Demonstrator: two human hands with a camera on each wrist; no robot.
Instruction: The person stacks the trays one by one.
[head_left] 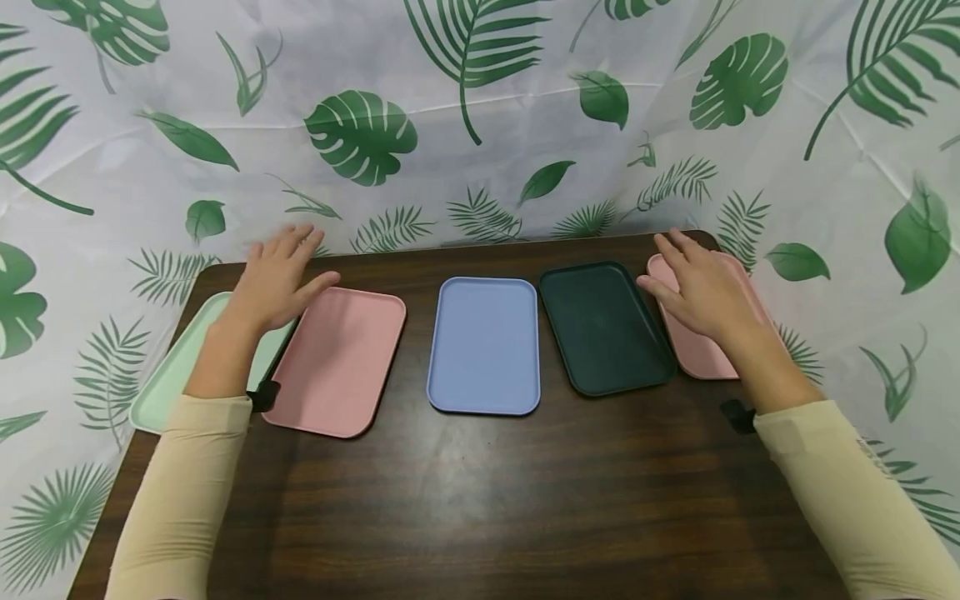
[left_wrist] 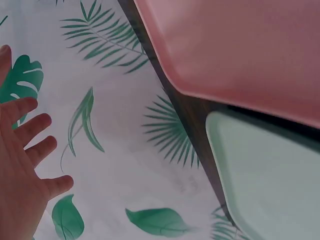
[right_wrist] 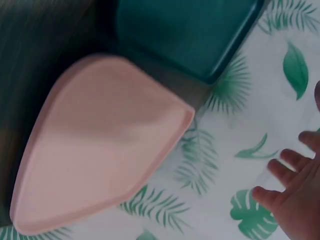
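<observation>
In the head view my left hand (head_left: pixel 273 283) hovers, fingers spread, above the far ends of a mint green tray (head_left: pixel 168 379) and a pink tray (head_left: pixel 337 367). The left wrist view shows that hand (left_wrist: pixel 25 160) at its left edge, holding nothing, apart from both trays. Over the second pink tray (head_left: pixel 701 354) at the right, my right hand (head_left: pixel 701 287) is held up with its fingers extended. It too holds nothing; the right wrist view catches its fingers (right_wrist: pixel 282 172) beside that tray (right_wrist: pixel 100 145). Between the hands lie a blue tray (head_left: pixel 485 346) and a dark green tray (head_left: pixel 607 329).
All the trays lie in a row along the back of a dark brown wooden table (head_left: pixel 480 508). A white cloth with a green leaf print (head_left: pixel 525 108) hangs behind the table and shows at both sides. Small black wrist devices (head_left: pixel 262 396) are worn at both cuffs.
</observation>
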